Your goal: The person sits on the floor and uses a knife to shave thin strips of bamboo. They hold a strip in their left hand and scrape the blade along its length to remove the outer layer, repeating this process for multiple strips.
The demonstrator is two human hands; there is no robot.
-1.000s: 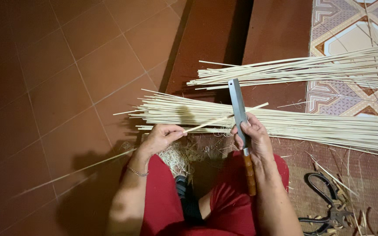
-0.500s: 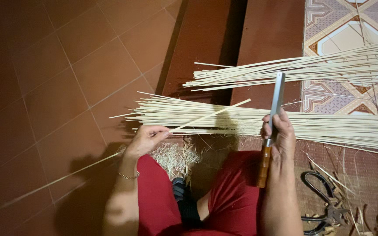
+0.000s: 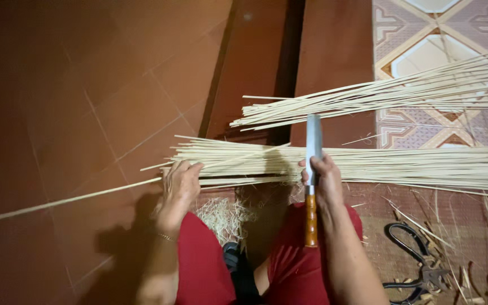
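My left hand (image 3: 179,186) pinches one long pale bamboo strip (image 3: 63,201) that runs out to the left over the floor, right at the near bundle of strips (image 3: 402,165). My right hand (image 3: 324,179) grips a knife (image 3: 313,169) with a flat steel blade pointing away from me and an orange wooden handle toward me. The blade stands across the near bundle. A second bundle of strips (image 3: 391,93) lies farther off, fanning to the right.
Pale shavings (image 3: 224,214) lie piled between my knees in red trousers. Black shears (image 3: 413,265) rest on a woven mat at the right among scraps. Red floor tiles spread to the left, patterned tiles at the top right.
My right hand swung the knife left, then right, and now holds it upright over the near bundle. The strip in my left hand has lowered to lie level with the bundle.
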